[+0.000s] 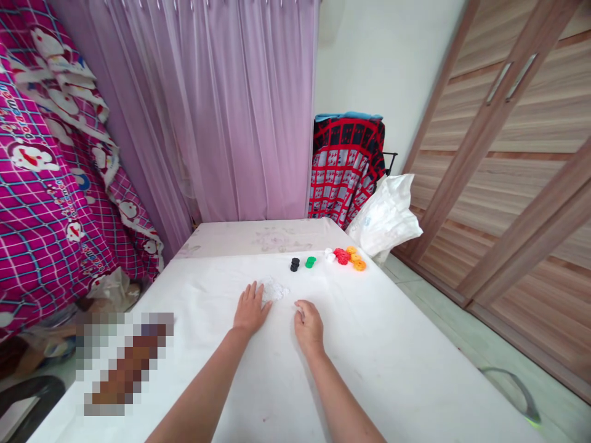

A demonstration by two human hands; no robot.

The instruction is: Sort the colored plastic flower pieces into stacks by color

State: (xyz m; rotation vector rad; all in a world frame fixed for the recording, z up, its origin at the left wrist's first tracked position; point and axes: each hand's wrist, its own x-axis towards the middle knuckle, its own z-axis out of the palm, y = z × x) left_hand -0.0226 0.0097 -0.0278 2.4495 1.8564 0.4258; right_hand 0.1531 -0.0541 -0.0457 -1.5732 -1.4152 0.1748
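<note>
Fingers (pixel 250 291) Spread at Left, Curled at Right

Laid left hand (pixel 252 309) palm-down on the white-covered table (pixel 397 363), with fingers opened out and gripping nothing, at the left edge of a whitish heap (pixel 274 289). Held right hand (pixel 310 327) just beyond the heap's right side, with fingers bent inward; could not tell of anything gripped inside. Saw the heap low on the cloth between both hands, too fine to make out. Noted farther back, from left to right, black pieces (pixel 295 264), green pieces (pixel 310 263), white pieces (pixel 329 255), red pieces (pixel 341 256) and orange pieces (pixel 359 265).
</note>
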